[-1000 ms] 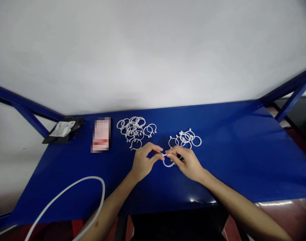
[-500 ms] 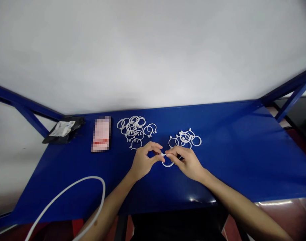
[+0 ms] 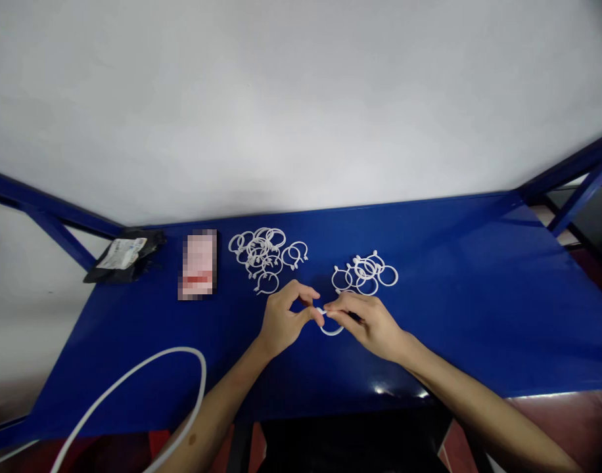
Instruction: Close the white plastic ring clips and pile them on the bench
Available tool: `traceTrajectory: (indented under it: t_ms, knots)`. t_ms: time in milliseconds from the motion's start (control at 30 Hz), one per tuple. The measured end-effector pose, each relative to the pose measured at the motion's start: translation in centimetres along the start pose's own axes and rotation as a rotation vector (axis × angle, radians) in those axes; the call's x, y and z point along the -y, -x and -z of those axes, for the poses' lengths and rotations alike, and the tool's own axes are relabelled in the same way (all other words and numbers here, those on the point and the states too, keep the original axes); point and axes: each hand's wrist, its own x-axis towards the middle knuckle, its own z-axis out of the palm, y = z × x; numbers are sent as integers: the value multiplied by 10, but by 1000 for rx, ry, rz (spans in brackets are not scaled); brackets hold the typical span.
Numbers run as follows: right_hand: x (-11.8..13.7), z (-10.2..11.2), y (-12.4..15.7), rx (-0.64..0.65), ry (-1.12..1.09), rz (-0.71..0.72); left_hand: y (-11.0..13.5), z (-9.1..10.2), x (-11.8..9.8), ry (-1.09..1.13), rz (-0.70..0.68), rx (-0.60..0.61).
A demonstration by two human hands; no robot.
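Between my two hands is a white plastic ring point(image 3: 332, 332), its lower curve hanging below my fingers. My left hand point(image 3: 287, 320) pinches it at the left end with thumb and forefinger. At the upper right of the same ring, my right hand point(image 3: 367, 320) grips it in closed fingertips. The ring's joint is mostly covered by the fingers. Just beyond my right hand lies a small group of similar white rings point(image 3: 365, 268), with little knobs on them. A larger heap of open white rings point(image 3: 264, 249) lies beyond my left hand.
A blue table point(image 3: 453, 263) stands against a pale wall, with blue frame bars at both sides. At the left are a black plastic bag point(image 3: 126, 256) with a label and a blurred pink box point(image 3: 198, 265). A white cable point(image 3: 133, 381) loops across the lower left.
The held ring and my hands have shifted slightly down, toward me. My right hand has moved a little off the nearby rings, showing more of them. Both hands keep their pinch.
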Motion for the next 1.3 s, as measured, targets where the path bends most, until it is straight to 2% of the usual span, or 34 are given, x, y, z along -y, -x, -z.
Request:
traceTrajectory:
  t_ms: [100,200,267,367,433,533,600,667,733,800,867,967,1067,1200,1300]
  knots:
    - [-2,-3,1,20,21,18,-3,2,4,-44,-34,44]
    - [-5,-3,0,-57,108,48,-11,6,13,-239,-108,60]
    - [-11,0,-2,-153,251,75,-17,8,22,-458,-140,8]
    - [-22,11,-5,-261,520,42,-22,9,36,-744,-94,-109]
    - [-29,18,-7,-291,676,9,-23,9,42,-832,-64,-139]
    - [-32,25,-9,-327,793,-17,-22,8,42,-834,-66,-134]
    - [-30,25,-9,-327,766,11,-19,8,35,-750,-71,-120]
    - [-25,22,-8,-289,679,86,-15,10,25,-557,-69,-41]
    - [-20,16,-7,-225,568,171,-11,12,14,-264,-2,133]
    - [-17,9,-6,-168,451,219,-8,13,5,62,121,308]
    - [-15,3,-4,-144,324,216,-5,12,1,318,231,385]
    - [-14,-5,-2,-179,144,117,-3,8,0,532,295,362]
    - [-12,-9,0,-217,0,-5,-1,4,2,630,332,332]
    - [-9,-13,1,-233,-103,-74,0,0,1,647,355,274]
    - [-7,-14,1,-252,-60,-65,0,-1,-1,567,319,189]
